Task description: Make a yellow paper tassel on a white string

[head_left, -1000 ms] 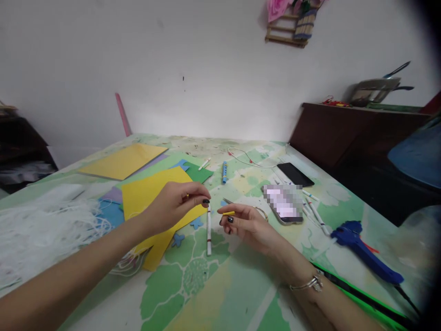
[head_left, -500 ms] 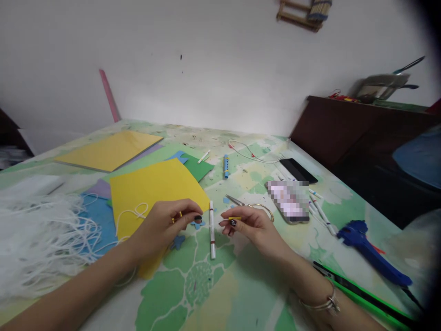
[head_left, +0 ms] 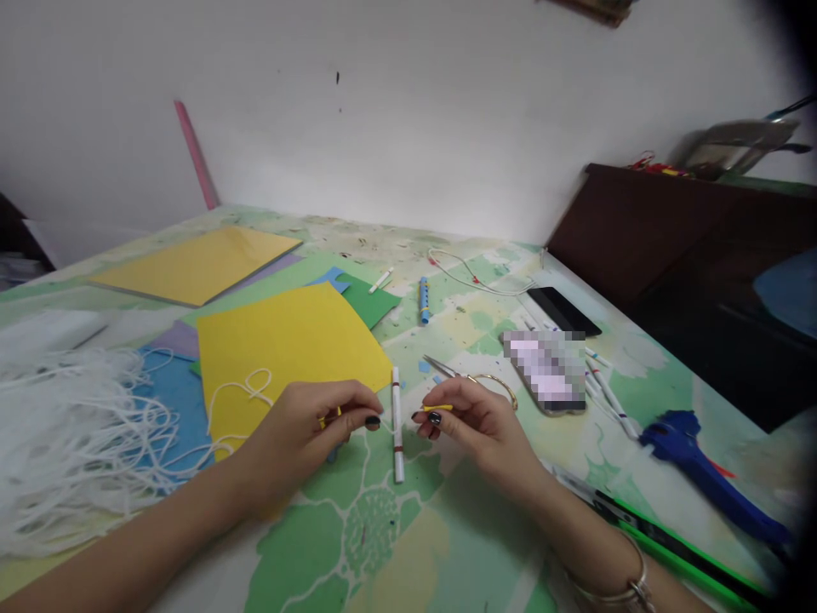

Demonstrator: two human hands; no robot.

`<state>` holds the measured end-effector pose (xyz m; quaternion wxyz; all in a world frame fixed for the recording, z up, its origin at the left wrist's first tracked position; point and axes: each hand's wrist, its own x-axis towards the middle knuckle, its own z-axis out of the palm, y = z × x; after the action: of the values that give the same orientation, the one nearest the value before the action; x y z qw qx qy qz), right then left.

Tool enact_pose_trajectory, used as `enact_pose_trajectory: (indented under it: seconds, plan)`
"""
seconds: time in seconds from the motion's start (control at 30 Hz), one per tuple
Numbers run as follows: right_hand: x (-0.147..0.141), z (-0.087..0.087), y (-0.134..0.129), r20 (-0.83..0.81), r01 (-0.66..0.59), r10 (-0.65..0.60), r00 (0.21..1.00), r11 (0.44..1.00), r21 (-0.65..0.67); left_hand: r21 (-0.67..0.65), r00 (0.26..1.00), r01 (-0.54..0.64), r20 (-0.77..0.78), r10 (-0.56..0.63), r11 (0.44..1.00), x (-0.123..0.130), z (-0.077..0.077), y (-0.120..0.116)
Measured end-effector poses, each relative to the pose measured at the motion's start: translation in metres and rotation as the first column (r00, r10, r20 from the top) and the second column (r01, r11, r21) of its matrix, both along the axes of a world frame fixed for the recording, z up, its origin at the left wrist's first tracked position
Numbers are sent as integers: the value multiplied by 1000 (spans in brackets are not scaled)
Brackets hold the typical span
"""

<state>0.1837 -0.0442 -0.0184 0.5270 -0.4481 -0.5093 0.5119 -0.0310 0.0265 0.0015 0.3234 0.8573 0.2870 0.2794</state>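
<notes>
My left hand (head_left: 319,430) is closed in a pinch above the lower edge of a yellow sheet (head_left: 287,340). What its fingertips hold, if anything, is too small to make out. My right hand (head_left: 476,421) pinches a small yellow strip (head_left: 439,408) between thumb and fingers. Between the two hands, a white marker with dark red bands (head_left: 397,426) lies on the table. A pair of scissors with gold handles (head_left: 491,381) rests just behind my right hand, partly hidden by it. Small blue scraps (head_left: 425,367) lie near the blades.
Tangled white string (head_left: 82,443) covers the left side over a blue sheet (head_left: 182,413). At the right are a phone (head_left: 549,375), several markers (head_left: 606,392), a blue glue gun (head_left: 708,477) and a green cutter (head_left: 664,541). A blue roll (head_left: 424,300) lies farther back.
The view has tilted and shifted slightly. My left fingertips have moved a little toward the marker, and the blue cut-outs beside that hand are now mostly covered. The right hand keeps its pinch.
</notes>
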Motion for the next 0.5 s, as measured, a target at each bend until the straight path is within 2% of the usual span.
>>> enact_pose_trajectory:
  seconds: [0.5]
  plan:
    - [-2, 4, -3, 59, -6, 6, 998, 1000, 11, -70, 995, -10, -103, 3, 998, 4, -2, -2]
